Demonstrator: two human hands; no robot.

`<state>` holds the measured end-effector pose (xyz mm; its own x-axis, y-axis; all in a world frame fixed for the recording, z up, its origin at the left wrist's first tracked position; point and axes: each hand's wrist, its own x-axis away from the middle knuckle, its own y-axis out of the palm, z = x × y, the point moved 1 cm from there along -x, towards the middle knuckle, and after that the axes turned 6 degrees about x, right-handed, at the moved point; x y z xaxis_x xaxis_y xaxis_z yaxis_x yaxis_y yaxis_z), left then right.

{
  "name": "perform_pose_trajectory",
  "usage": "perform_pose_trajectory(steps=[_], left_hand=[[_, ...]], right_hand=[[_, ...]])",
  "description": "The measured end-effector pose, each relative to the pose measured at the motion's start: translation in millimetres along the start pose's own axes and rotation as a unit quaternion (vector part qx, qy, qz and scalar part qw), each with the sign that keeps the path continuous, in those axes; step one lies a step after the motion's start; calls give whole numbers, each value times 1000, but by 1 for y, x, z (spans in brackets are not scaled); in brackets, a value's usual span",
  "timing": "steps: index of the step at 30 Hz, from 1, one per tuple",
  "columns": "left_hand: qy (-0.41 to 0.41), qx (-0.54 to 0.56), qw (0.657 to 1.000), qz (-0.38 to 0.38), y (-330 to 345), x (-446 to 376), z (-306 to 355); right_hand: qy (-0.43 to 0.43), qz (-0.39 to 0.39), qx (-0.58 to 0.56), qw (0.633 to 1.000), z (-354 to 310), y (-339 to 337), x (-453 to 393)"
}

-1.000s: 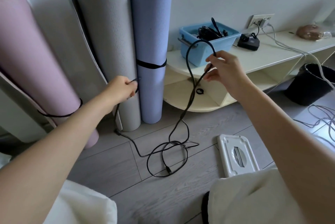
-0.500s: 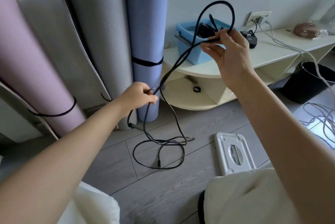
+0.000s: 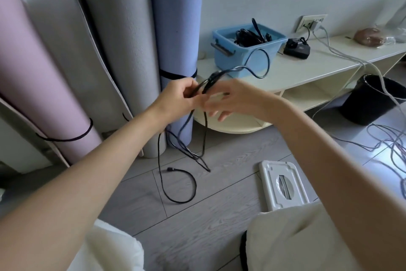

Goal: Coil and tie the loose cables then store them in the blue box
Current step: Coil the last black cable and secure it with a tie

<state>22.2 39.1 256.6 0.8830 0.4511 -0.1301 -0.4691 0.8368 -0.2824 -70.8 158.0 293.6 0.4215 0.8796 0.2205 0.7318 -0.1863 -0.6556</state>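
Note:
A thin black cable (image 3: 161, 162) hangs from my hands down to the grey floor, where its free end curls in a loop. My left hand (image 3: 175, 97) grips several gathered strands of it in front of the blue mat. My right hand (image 3: 228, 97) is blurred beside the left one, fingers spread, touching the strands; a loop of cable arcs up past it toward the blue box (image 3: 263, 55). The blue box stands on the low cream shelf (image 3: 312, 68) and holds several dark cables.
Three rolled mats lean on the wall: pink (image 3: 33, 86), grey (image 3: 123, 51), blue (image 3: 175, 27). A white lid (image 3: 283, 185) lies on the floor. A black bin (image 3: 373, 101), loose grey cables (image 3: 391, 145), a black charger (image 3: 296, 48) and a wall socket (image 3: 310, 22) are at right.
My right hand came down from in front of the box to meet the left hand. The cable is now gathered into strands between them, and less of it lies on the floor.

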Motion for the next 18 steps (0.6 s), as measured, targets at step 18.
perform_pose_trajectory(steps=[18], left_hand=[[-173, -155, 919, 317, -103, 1, -76]], right_hand=[[194, 417, -60, 886, 86, -52, -3]])
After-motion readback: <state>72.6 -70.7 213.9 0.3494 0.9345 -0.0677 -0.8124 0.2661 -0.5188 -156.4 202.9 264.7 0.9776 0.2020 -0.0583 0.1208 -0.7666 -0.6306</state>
